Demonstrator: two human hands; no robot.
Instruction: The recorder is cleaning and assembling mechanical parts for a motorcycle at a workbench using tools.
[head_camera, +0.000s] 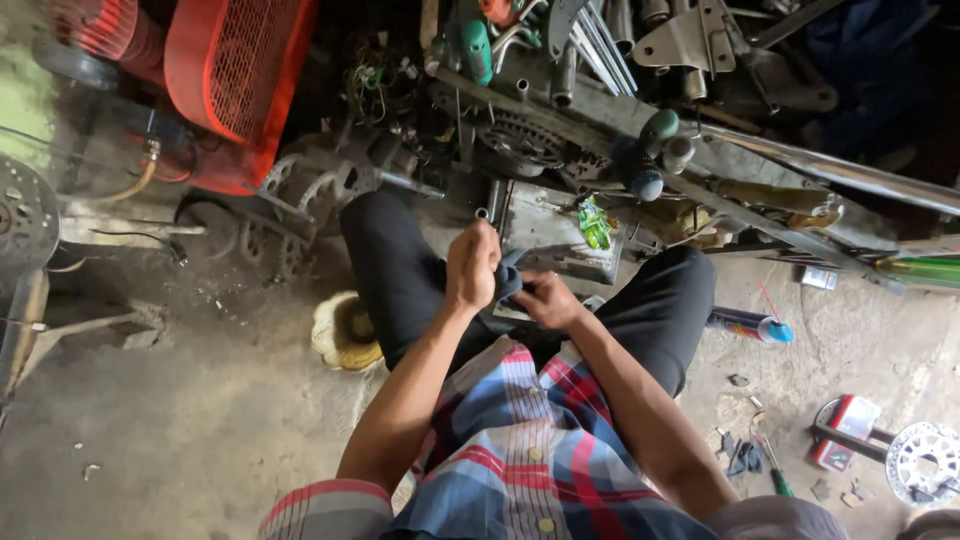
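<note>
Left hand (472, 266) clenched around a dark blue cloth (509, 277), held above the lap between black-trousered knees. Right hand (546, 300) pinched on the same cloth from below, fingers curled; both grips closed on it. Seated low on a concrete floor (200, 420). Grey metal tray (553, 232) lying just ahead of the hands. Red compressor (225, 75) standing upper left. Blue-capped tube (752, 325) lying right of the knee. Screwdriver (776, 473) near lower right.

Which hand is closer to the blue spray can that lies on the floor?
Right. The right hand is over the lap, toward the blue spray can; the left hand is farther from it.
</note>
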